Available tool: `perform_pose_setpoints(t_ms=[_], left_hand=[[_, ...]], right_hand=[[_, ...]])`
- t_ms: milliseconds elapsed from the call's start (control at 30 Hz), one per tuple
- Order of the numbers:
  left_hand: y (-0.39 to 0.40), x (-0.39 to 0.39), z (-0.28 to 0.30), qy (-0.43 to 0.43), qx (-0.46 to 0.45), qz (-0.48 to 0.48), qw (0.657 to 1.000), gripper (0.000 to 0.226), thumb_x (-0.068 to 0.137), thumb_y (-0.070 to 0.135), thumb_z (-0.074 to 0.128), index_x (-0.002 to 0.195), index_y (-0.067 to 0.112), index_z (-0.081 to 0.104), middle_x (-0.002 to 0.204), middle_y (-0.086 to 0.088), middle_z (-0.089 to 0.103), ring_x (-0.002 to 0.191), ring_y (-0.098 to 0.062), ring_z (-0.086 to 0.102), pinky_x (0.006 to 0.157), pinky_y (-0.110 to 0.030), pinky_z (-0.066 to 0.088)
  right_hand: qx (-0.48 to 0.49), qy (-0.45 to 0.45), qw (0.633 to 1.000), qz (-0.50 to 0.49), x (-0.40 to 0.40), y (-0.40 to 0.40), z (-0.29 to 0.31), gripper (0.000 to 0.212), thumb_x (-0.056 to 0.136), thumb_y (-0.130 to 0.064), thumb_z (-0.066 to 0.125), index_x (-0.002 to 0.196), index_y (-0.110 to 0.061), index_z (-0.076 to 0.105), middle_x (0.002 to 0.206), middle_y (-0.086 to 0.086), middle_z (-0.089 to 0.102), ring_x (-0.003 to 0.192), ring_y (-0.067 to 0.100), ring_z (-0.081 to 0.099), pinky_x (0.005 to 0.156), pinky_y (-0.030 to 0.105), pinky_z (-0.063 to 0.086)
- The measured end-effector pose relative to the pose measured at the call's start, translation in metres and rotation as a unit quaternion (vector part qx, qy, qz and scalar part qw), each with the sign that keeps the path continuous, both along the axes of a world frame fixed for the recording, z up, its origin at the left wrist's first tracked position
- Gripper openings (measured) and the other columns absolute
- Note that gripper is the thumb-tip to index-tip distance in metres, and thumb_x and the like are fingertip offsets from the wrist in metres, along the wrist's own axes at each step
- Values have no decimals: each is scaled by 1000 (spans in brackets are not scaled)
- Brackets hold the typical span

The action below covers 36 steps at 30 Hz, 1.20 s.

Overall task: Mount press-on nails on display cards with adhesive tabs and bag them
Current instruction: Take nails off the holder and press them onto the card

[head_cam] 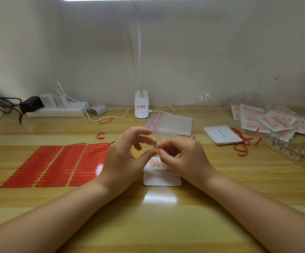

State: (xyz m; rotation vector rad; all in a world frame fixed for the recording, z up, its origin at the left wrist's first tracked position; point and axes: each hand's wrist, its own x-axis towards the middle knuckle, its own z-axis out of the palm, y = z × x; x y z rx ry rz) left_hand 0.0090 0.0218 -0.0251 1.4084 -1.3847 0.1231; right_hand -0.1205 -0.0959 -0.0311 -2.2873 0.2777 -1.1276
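My left hand [124,156] and right hand [182,154] meet above the display card [162,177], the fingers of both pinching one pale press-on nail [155,146]. Two or three nails show on the card; my hands hide the rest. Three red tab sheets [56,165] lie left on the surface [159,225], one bag stack [173,124] behind.

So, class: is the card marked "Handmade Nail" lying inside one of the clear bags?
No. The card lies bare on the wooden table below the hands, while the stack of clear bags sits farther back.
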Motion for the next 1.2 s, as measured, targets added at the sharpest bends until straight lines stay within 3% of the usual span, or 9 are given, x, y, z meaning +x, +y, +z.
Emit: perform_pose_setpoints(t_ms=[167, 367, 567, 800, 1067, 1200], left_hand=[[1, -1, 2, 6, -9, -2, 1000, 41, 72, 10, 84, 103, 16, 57, 91, 5, 71, 88, -2, 69, 69, -19, 47], [1, 0, 1, -16, -21, 12, 1000, 44, 71, 11, 84, 106, 19, 58, 90, 10, 71, 88, -2, 69, 67, -22, 48], [-1, 1, -4, -60, -38, 34, 997, 45, 76, 14, 82, 112, 22, 57, 93, 11, 71, 83, -21, 67, 69, -37, 50], [-3, 0, -5, -73, -47, 33, 996, 33, 78, 15, 76, 106, 17, 59, 92, 11, 69, 79, -22, 63, 66, -36, 49], [-2, 0, -5, -96, -54, 26, 994, 37, 79, 12, 74, 107, 26, 53, 91, 8, 69, 75, -23, 61, 65, -38, 49], [-2, 0, -6, -111, -59, 24, 992, 38, 80, 8, 73, 107, 25, 53, 91, 7, 69, 71, -20, 58, 64, -36, 49]], right_hand=[[5, 1, 1000, -1, 0, 1, 0, 11, 79, -1, 71, 81, -11, 75, 61, -10, 62, 54, 4, 56, 56, 19, 45], [23, 0, 1000, -7, 0, 0, -2, 6, 79, -4, 73, 80, -9, 75, 59, -11, 63, 52, 4, 57, 56, 17, 44], [25, -7, 1000, -6, 0, 1, -2, 3, 80, -7, 73, 78, -9, 74, 57, -17, 60, 51, 3, 57, 54, 11, 40], [25, -12, 1000, -5, 1, 1, -3, 8, 79, -6, 74, 74, -12, 71, 51, -24, 54, 48, 1, 55, 52, 7, 35], [49, 8, 999, 17, 0, 1, -3, 9, 81, -7, 73, 74, -12, 71, 53, -19, 59, 49, 4, 57, 51, 16, 42], [81, 18, 996, 27, -1, 3, -1, 7, 82, -6, 72, 74, -7, 72, 53, -18, 61, 49, 7, 59, 50, 30, 50]])
